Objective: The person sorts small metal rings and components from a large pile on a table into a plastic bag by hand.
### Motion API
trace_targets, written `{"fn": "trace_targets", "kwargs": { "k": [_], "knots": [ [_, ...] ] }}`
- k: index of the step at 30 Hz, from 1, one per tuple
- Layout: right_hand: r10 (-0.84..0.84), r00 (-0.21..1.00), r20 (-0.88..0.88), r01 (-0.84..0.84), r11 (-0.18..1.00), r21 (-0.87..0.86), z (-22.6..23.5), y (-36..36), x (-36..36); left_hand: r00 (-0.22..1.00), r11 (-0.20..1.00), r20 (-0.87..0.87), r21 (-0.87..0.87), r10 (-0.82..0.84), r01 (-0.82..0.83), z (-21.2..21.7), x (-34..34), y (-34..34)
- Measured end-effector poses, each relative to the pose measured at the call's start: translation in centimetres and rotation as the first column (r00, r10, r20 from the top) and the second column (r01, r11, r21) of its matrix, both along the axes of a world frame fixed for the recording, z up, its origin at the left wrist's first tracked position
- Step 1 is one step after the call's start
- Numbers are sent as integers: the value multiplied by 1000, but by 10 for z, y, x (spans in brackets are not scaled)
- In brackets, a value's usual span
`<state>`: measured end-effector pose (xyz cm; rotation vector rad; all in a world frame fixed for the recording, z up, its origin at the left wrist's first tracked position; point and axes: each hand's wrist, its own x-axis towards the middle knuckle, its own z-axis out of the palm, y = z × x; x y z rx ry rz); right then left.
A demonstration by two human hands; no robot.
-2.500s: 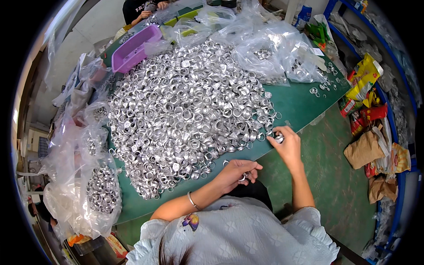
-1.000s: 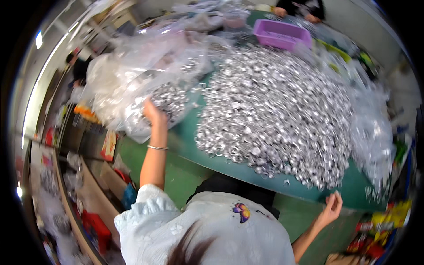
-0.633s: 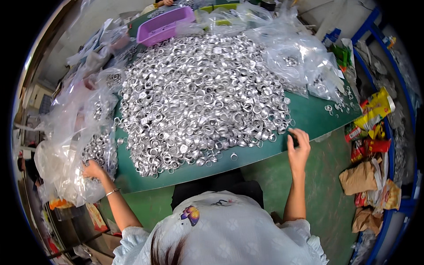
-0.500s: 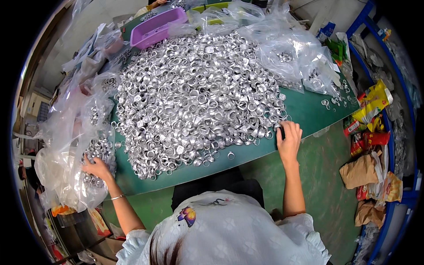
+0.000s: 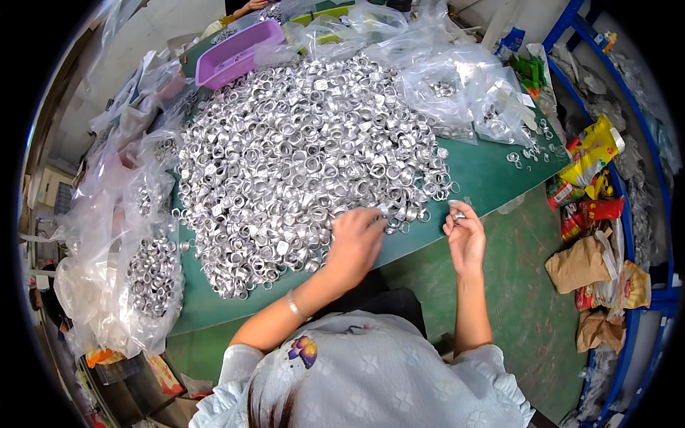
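Observation:
A wide heap of silver rings (image 5: 300,157) covers most of the green table (image 5: 492,171). My left hand (image 5: 354,242) is over the heap's near edge, palm down and blurred, so I cannot make out whether its fingers hold anything. At the table's front edge, to the right of the heap, my right hand (image 5: 466,239) is turned palm up. Its curled fingers pinch a small silver ring (image 5: 459,216), partly hidden by them. A clear plastic bag (image 5: 93,285) on the left has more rings (image 5: 153,274) at its mouth.
A purple basin (image 5: 239,53) stands behind the heap, with another person's hand (image 5: 251,6) beyond. Plastic bags holding rings (image 5: 457,85) lie at the back right, near scattered loose rings (image 5: 531,151). Blue shelving (image 5: 571,64) and colourful packets (image 5: 592,153) line the right side.
My left hand has left the bagged rings and swung right to the heap's near edge. My right hand has turned from palm down to palm up, now with a ring in its fingers.

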<state>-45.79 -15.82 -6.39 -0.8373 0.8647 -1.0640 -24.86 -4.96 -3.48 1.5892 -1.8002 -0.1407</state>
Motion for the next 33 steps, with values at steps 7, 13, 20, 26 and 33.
{"fn": "trace_targets", "kwargs": {
  "k": [7, 13, 20, 26, 33],
  "knots": [
    [-481, 371, -795, -443, 661, -606, 0, 15, 28, 922, 996, 387, 65, 27, -57, -23, -42, -47],
    [22, 993, -116, -32, 996, -85, -22, 1, -7, 935, 998, 353, 35, 31, -46, -30, -40, -52],
    [-16, 999, 48, 15, 1000, 23, -2, -21, -5, 976, 997, -217, -64, 20, -35, -15, -40, -43],
    [-547, 409, -730, -515, 522, -680, 14, -27, 23, -245, 895, -935, 134, 257, 425, 16, -23, -30],
    [-589, 333, -737, -568, 499, -655, 7, -36, 20, -243, 821, -935, 81, 259, 565, -8, -19, -20]
  ]
}}
